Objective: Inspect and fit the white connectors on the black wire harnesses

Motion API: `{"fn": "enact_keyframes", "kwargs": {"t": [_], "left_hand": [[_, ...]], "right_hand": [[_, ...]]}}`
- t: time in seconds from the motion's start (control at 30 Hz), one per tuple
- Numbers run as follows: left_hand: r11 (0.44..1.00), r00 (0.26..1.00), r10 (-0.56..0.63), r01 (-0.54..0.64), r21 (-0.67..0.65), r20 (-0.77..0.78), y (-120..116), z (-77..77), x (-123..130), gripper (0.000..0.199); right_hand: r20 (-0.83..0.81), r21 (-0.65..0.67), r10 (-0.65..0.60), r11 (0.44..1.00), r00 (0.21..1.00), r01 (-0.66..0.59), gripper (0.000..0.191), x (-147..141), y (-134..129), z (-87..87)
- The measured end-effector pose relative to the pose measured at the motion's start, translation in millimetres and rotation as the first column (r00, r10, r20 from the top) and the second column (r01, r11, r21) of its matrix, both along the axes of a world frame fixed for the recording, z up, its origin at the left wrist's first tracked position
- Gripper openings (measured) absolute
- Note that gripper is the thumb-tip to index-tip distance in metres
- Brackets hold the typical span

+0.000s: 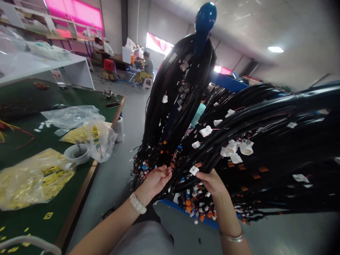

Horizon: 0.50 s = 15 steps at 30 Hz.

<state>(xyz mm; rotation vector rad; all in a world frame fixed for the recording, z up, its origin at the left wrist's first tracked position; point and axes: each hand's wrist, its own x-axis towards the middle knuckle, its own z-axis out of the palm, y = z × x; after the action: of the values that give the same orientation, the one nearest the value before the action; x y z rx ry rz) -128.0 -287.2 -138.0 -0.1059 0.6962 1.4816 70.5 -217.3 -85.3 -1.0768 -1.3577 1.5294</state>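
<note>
Thick bundles of black cables (260, 117) with white tags and small coloured connectors hang from a blue rack. My right hand (212, 182) is closed at the near edge of a bundle, its thumb and fingers pinching a white connector (193, 170). To its left, my left hand (159, 179) is held palm up beside the cable ends, its fingers curled together; whatever they may hold is too small to make out. A white watch is on the left wrist and a silver bracelet on the right.
On the left, a green-topped table (87, 179) bears bags of yellow parts (39, 177), a white cup (77, 154) and a phone (112, 105). A white roll (120, 129) stands by its edge. Two people sit at tables farther back. A blue rounded post end (205, 17) rises above the cables.
</note>
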Motion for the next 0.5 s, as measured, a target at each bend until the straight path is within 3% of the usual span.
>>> {"fn": "enact_keyframes", "kwargs": {"t": [0.23, 0.4, 0.5], "left_hand": [[0.986, 0.989, -0.136, 0.130, 0.102, 0.057, -11.6, 12.3, 1.3, 0.019], [0.968, 0.973, -0.232, 0.230, 0.103, 0.007, -13.5, 16.6, 2.1, 0.013], [0.941, 0.954, -0.294, 0.299, 0.160, -0.053, -13.7, 16.2, 4.6, 0.020]], "right_hand": [[0.007, 0.012, -0.014, 1.000, 1.000, 0.014, 0.033, -0.2, -0.7, 0.9], [-0.002, -0.027, -0.031, 0.999, 1.000, 0.030, 0.033, 2.4, -1.7, -1.0], [-0.008, -0.065, -0.053, 0.997, 0.999, 0.052, 0.035, 3.6, -2.8, -1.4]]}}
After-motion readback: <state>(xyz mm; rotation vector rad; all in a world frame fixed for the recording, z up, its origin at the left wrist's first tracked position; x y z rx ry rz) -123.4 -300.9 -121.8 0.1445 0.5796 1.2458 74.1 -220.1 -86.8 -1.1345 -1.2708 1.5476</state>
